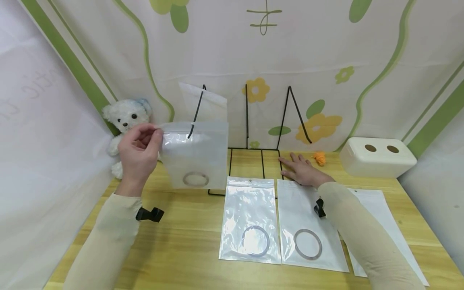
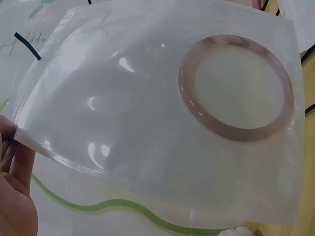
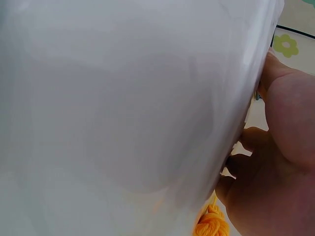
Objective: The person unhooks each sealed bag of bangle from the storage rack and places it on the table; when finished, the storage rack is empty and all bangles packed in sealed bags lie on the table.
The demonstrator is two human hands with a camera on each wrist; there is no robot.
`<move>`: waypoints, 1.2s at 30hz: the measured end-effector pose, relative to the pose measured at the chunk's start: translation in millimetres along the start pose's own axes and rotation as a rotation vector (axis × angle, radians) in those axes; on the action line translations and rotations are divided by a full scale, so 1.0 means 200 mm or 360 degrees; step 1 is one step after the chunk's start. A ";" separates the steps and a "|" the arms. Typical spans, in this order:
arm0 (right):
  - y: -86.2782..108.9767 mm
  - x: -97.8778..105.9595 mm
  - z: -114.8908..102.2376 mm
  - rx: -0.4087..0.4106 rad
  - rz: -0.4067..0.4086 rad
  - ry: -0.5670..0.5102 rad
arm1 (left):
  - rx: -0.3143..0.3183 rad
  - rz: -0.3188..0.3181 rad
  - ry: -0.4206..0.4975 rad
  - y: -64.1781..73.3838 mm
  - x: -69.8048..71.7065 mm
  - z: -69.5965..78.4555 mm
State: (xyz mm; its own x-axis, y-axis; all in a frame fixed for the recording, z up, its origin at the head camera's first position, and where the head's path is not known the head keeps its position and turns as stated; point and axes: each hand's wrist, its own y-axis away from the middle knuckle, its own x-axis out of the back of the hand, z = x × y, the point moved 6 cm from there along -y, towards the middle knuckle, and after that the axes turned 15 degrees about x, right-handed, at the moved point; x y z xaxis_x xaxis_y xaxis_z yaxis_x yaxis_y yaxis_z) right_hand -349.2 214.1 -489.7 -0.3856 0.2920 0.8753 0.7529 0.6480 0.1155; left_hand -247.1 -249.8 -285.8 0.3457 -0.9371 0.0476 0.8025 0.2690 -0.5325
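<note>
My left hand (image 1: 139,151) pinches the top left corner of a clear-fronted zip bag (image 1: 214,151) hanging on the left hook of a black wire rack (image 1: 247,112). A pinkish bangle (image 2: 189,93) shows low inside this bag. Behind it, another pale sheet (image 1: 214,108) sits tilted on the same hook. My right hand (image 1: 302,171) rests with fingers spread at the right side of the rack's base, by the top edge of a flat bag (image 1: 297,205) with a bangle (image 1: 308,257) in it. In the right wrist view, a blurred pale sheet (image 3: 123,98) hides much.
Another bangle bag (image 1: 250,209) lies left of that one, and a further white bag (image 1: 377,213) lies partly under my right forearm. Behind stand a white teddy bear (image 1: 127,117), an orange yarn bundle (image 1: 320,158) and a white box with two holes (image 1: 377,163). Printed cloth encloses the wooden table (image 1: 174,241).
</note>
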 end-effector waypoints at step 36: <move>0.01 0.01 0.02 -0.0002 -0.0015 0.0008 | 0.0084 -0.0017 0.0150 0.20 0.10 0.04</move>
State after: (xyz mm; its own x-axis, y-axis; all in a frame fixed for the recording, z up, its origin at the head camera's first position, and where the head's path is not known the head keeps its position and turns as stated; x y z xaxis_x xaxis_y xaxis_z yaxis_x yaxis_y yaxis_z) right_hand -350.8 218.3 -489.5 -0.3896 0.2823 0.8766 0.7499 0.6498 0.1240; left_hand -204.3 -256.9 -299.1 0.2914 -0.9562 -0.0282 0.8314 0.2677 -0.4870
